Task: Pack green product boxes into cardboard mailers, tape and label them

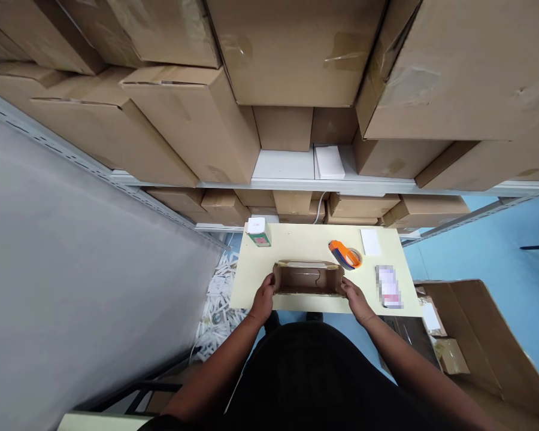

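Note:
A small brown cardboard box [309, 290] with its top open is held between my two hands over the front edge of the pale yellow table [291, 239]. My left hand [264, 297] grips its left end, fingers closed on the side. At the opposite end my right hand [356, 299] has hold of the right wall. The box's inside looks bare apart from a curved line on one wall. Beyond it to the right lies an orange and blue tape dispenser [344, 254]. A small white and green carton [259, 232] stands near the table's far left corner.
A white card [371, 242] and a blurred-out phone-like object [388, 287] lie on the table's right side. Shelves [296, 184] full of cardboard boxes rise behind. A large open carton [480, 335] stands at right; white scraps [218, 299] cover the floor at left, beside a wall.

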Action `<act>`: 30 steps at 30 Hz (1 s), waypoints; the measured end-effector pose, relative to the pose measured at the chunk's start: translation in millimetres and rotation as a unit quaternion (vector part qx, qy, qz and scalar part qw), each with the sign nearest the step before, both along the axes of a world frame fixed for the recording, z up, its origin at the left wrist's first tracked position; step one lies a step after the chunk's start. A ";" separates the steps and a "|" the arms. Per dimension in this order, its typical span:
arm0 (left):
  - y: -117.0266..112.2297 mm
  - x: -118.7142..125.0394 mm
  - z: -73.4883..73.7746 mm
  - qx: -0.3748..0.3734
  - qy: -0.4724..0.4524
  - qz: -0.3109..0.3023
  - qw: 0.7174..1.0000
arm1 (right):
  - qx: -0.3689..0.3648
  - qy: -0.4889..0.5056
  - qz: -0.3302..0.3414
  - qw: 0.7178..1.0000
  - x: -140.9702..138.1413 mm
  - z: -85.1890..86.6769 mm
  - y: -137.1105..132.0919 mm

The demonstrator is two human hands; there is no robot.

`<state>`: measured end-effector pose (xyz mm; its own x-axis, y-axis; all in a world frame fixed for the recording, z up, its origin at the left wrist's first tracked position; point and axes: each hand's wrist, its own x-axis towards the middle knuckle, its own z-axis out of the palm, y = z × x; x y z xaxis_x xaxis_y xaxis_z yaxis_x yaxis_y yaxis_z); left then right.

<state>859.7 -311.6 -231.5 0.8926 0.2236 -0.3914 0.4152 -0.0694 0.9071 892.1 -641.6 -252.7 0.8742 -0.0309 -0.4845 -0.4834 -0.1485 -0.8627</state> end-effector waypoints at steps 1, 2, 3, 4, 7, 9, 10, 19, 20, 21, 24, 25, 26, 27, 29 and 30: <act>1.3 0.1 1.2 -0.002 0.016 0.000 1.000 | -0.005 0.003 -0.007 1.000 1.2 4.1 1.5; 2.8 0.5 3.1 -0.011 0.027 -0.004 1.000 | -0.004 0.006 -0.013 1.000 2.5 8.3 3.3; 4.1 1.0 5.6 -0.021 0.032 -0.011 0.999 | 0.001 0.008 -0.017 1.000 3.6 12.3 5.2; 5.2 1.8 8.7 -0.030 0.035 -0.018 0.999 | 0.008 0.012 -0.018 1.000 4.6 15.7 7.1; 5.0 4.8 19.1 -0.040 0.053 -0.030 0.997 | 0.017 0.044 -0.016 0.999 5.7 21.9 13.2; 2.5 7.3 25.1 -0.040 0.085 -0.048 0.994 | 0.019 0.079 -0.014 0.997 5.4 24.2 18.1; 1.0 8.7 27.5 -0.043 0.099 -0.060 0.992 | 0.023 0.092 -0.015 0.995 5.1 25.5 20.9; -5.5 19.0 37.3 -0.036 0.169 -0.048 0.984 | -0.003 0.164 -0.015 0.986 14.2 48.0 37.9; -8.1 17.0 37.7 -0.024 0.163 -0.039 0.986 | -0.008 0.163 0.000 0.987 16.3 49.4 36.7; -11.7 14.0 38.3 -0.020 0.152 -0.028 0.988 | -0.015 0.157 0.016 0.987 18.5 50.2 34.7; -27.1 -1.0 41.2 -0.045 0.111 0.016 0.993 | -0.025 0.139 0.066 0.988 27.4 51.5 24.3; -33.2 -7.3 42.5 -0.055 0.099 0.032 0.993 | -0.022 0.135 0.083 0.987 31.3 52.2 19.9; -39.4 -14.2 44.0 -0.063 0.089 0.048 0.993 | -0.018 0.131 0.101 0.986 35.9 53.6 15.5; -45.2 -21.5 45.6 -0.066 0.079 0.066 0.993 | -0.010 0.124 0.119 0.985 40.8 55.7 11.5; -55.0 -37.9 49.6 -0.059 0.064 0.101 0.991 | 0.012 0.103 0.161 0.981 50.8 62.4 6.4; -58.4 -47.4 52.2 -0.052 0.057 0.121 0.990 | 0.026 0.095 0.186 0.978 55.0 66.8 6.0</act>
